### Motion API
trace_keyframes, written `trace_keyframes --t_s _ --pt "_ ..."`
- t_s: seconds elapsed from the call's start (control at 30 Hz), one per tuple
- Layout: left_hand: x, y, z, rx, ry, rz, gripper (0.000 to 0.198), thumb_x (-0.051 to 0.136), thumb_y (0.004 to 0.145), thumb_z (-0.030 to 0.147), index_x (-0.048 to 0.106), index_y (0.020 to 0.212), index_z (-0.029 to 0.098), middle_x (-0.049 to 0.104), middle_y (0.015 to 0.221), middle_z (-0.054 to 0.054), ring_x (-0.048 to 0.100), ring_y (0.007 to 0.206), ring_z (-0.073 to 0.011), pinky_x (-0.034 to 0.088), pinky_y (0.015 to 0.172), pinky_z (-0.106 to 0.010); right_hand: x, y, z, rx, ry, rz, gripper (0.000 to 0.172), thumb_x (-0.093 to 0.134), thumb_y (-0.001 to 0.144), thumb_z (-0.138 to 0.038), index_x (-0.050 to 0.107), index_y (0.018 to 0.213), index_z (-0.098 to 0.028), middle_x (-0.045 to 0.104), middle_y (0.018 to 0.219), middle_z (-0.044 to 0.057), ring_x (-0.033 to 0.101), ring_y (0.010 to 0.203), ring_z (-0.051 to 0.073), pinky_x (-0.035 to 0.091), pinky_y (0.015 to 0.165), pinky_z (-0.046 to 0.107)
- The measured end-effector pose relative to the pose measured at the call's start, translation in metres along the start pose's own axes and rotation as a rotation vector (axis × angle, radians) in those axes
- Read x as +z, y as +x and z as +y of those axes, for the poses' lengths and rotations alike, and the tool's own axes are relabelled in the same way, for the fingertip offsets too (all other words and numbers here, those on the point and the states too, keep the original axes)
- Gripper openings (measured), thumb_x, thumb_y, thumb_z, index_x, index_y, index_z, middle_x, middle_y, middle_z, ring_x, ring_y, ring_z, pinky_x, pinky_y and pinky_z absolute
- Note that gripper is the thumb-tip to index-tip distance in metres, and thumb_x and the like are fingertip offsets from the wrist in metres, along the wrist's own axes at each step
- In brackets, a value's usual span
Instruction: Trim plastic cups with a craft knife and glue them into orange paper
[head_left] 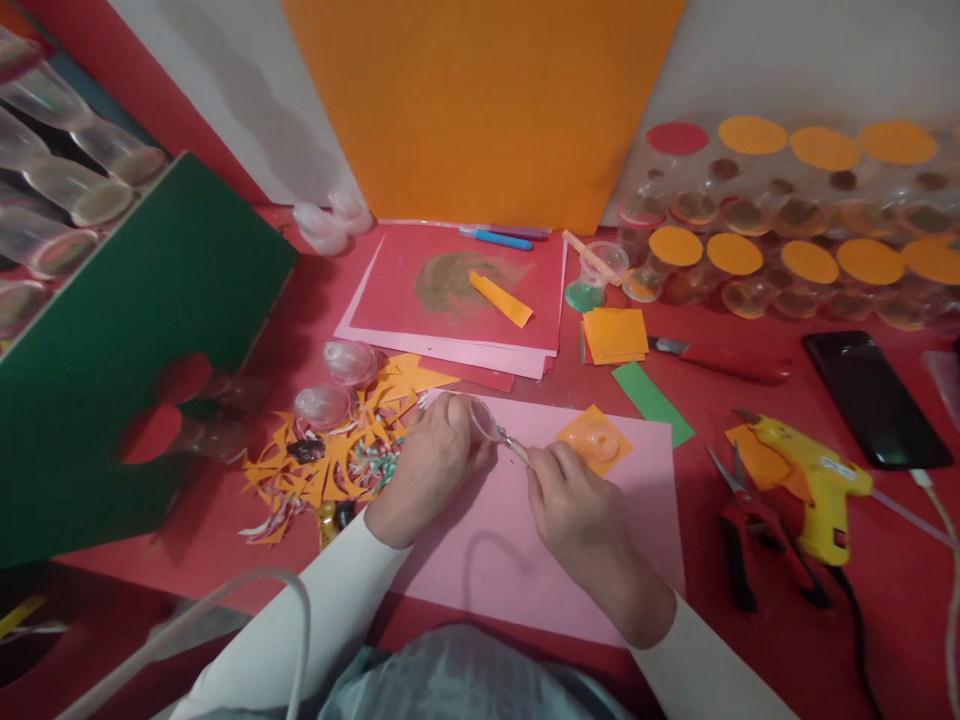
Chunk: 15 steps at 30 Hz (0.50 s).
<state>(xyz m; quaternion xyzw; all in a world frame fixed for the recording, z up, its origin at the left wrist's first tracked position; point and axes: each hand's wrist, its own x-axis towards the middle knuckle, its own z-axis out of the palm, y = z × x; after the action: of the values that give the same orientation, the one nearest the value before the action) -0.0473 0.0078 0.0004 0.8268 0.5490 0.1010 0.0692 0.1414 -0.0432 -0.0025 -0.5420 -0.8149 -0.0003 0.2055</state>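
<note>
My left hand (433,458) is closed on a clear plastic piece with a round rim (487,418), partly hidden by my fingers. In my right hand (581,505) is a slim tool with a pale handle and a metal tip (514,445); the tip meets the rim of the plastic. Both hands are above a pink paper sheet (517,570). Right of them, a small clear plastic dome (602,443) lies on an orange paper square (577,428). Orange paper scraps (330,470) are heaped beside my left hand.
At right are a yellow glue gun (825,490), red-handled cutters (765,535), a phone (874,400) and a red-handled knife (720,358). Rows of plastic cups with orange discs (810,262) stand behind. A green box (172,330) is at left. Sand (450,283) lies on red paper.
</note>
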Motion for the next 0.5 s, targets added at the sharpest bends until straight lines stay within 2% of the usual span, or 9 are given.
trace_keyframes --t_s 0.1,0.23,0.5 --pt "0.000 0.000 -0.001 0.014 -0.005 0.000 0.016 0.056 0.085 0.022 0.047 0.097 0.019 0.060 0.090 -0.008 0.062 0.084 -0.0268 0.053 0.074 -0.040 0.003 -0.001 -0.001 0.030 -0.019 -0.030 0.026 0.040 0.103 -0.016 0.060 0.087 -0.019 0.055 0.072 0.001 0.048 0.059 0.016 0.026 0.050 0.032" --pt "-0.002 0.000 0.000 -0.006 -0.016 -0.035 0.014 0.055 0.086 0.023 0.046 0.096 0.019 0.060 0.092 -0.009 0.061 0.085 -0.0265 0.053 0.077 -0.041 0.005 -0.002 -0.002 0.047 -0.042 -0.059 0.024 0.041 0.102 -0.015 0.058 0.087 -0.020 0.054 0.072 0.001 0.047 0.058 0.016 0.024 0.049 0.032" --pt "-0.004 0.003 0.003 -0.041 -0.006 -0.076 0.010 0.051 0.087 0.024 0.047 0.094 0.017 0.061 0.091 -0.012 0.062 0.087 -0.0287 0.053 0.079 -0.044 0.012 -0.005 0.000 0.022 -0.082 -0.022 0.020 0.042 0.103 -0.018 0.055 0.089 -0.020 0.053 0.073 0.000 0.049 0.059 0.015 0.025 0.050 0.031"
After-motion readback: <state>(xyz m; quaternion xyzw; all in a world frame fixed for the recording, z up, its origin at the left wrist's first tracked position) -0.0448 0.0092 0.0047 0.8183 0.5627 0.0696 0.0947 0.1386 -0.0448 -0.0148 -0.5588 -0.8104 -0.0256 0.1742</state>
